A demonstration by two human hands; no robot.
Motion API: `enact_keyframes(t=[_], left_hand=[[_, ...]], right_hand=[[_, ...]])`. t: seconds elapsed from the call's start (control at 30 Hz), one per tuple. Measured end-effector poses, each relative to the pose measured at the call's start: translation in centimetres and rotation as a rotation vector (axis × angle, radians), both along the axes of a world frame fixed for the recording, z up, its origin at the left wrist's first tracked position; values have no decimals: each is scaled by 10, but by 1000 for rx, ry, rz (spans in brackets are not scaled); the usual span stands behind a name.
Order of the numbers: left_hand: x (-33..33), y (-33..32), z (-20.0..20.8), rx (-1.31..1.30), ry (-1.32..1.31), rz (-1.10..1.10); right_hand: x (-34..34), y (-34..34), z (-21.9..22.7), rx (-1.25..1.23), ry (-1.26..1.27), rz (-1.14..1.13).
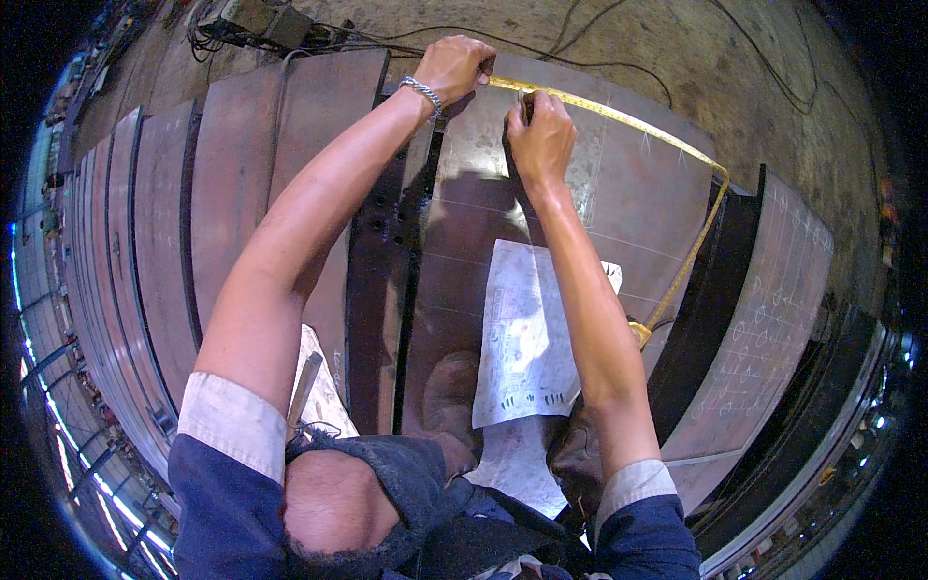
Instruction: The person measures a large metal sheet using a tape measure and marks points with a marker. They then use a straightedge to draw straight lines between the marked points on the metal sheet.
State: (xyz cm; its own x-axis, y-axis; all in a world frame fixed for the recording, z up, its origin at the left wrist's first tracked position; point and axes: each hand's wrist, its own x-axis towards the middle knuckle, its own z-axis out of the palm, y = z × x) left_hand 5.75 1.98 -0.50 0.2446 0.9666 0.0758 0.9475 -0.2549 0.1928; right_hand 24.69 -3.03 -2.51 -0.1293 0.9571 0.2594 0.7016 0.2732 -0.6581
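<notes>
Ahead, outstretched left hand [456,73] pinching yellow tape [581,101], right hand [541,137] curled nearby, grip unclear

Ahead of the fingers [481,68] and to their left, a grey box [266,21] sits on the floor [735,87], with a tangle of wires [203,41] at its left end. Dark cables snake over the floor beyond the fingers, some off to their right. Left of the fingers, brownish steel plates [237,164] lie in a row, dark gaps between several of them. Closer to the body and left of the fingers are a pale sheet [327,382] and a narrow bar [307,382]. Well to their right and nearer the body, a separate plate [764,309] bears chalk loops and lines.
</notes>
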Motion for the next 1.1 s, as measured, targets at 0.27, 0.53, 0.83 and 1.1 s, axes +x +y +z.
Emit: enact_keyframes(t=[0.27,0.53,0.83,1.1], left_hand=[[0,0,-3,32,19,-9],[0,0,-1,12,11,-6],[-2,2,-3,29,39,-13],[-4,2,-7,42,6,-10]], right_hand=[[-1,0,-2,-14,-23,4],[-9,-1,-3,-41,70,-11],[-17,0,-3,-32,59,-19],[-18,-1,2,-55,41,-17]])
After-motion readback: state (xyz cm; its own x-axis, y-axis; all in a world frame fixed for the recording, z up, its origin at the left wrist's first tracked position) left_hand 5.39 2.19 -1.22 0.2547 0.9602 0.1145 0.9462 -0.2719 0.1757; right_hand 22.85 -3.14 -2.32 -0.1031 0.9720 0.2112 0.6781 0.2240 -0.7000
